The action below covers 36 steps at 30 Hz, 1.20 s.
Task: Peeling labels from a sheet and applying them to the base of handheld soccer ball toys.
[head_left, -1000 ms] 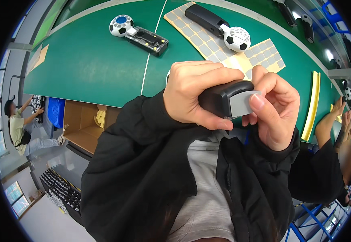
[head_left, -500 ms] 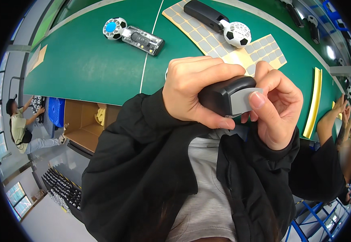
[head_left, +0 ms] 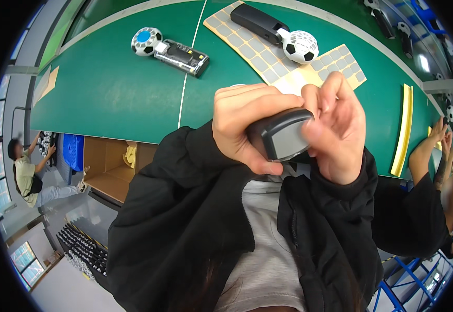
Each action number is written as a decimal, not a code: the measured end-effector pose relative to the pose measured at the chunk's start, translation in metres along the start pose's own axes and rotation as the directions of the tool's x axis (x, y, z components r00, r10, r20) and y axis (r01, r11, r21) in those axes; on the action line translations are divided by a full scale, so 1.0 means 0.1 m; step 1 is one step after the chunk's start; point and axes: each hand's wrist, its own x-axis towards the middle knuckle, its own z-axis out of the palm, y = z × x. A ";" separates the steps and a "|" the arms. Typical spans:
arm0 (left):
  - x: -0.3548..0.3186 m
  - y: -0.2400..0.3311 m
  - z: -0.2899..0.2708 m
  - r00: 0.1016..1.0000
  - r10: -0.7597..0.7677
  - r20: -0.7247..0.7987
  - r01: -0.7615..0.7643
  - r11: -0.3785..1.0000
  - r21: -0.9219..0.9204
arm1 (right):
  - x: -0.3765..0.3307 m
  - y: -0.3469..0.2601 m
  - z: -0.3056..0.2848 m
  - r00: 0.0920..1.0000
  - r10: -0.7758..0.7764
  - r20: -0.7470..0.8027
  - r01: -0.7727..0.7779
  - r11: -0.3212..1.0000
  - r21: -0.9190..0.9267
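My left hand [head_left: 242, 122] is wrapped round a black handheld casing [head_left: 260, 132], its end turned up toward me. A grey rounded sticker [head_left: 289, 140] lies across that end, within a black rim. At the sticker's right edge is the thumb of my right hand [head_left: 338, 130], smeared by motion, with its other fingers curled beside the casing's far side. Beyond my hands lies a tan sheet of grey stickers [head_left: 242, 44]. On it rests a black handle with a football-patterned ball [head_left: 300, 47]. The casing's lower part is hidden by my left hand.
On the green table [head_left: 107, 99], a clear-cased device with a football-patterned head [head_left: 182, 56] lies at left. A yellow strip [head_left: 403, 130] lies at right, near a co-worker's arm [head_left: 424, 156]. An open cardboard box [head_left: 109, 171] stands left, below the table edge.
The casing has tipped so its grey end faces me more fully. The sticker, earlier pinched at its raised edge, now lies over the end. Both hands shifted slightly left.
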 end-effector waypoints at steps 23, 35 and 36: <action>-0.05 -0.27 -1.25 0.868 -0.453 0.202 0.018 0.435 0.900 | 1.93 -0.80 -1.73 0.547 -0.808 0.220 0.262 -0.085 -0.961; -0.30 -0.79 -1.43 0.827 -0.503 0.250 -0.087 0.326 0.941 | 1.83 -0.40 -2.64 0.850 -0.513 0.123 0.222 0.136 -0.966; -0.30 -0.77 -1.39 0.877 -0.456 0.150 0.094 0.468 0.879 | 1.55 -0.41 -2.48 0.861 -0.481 0.167 0.266 0.145 -0.953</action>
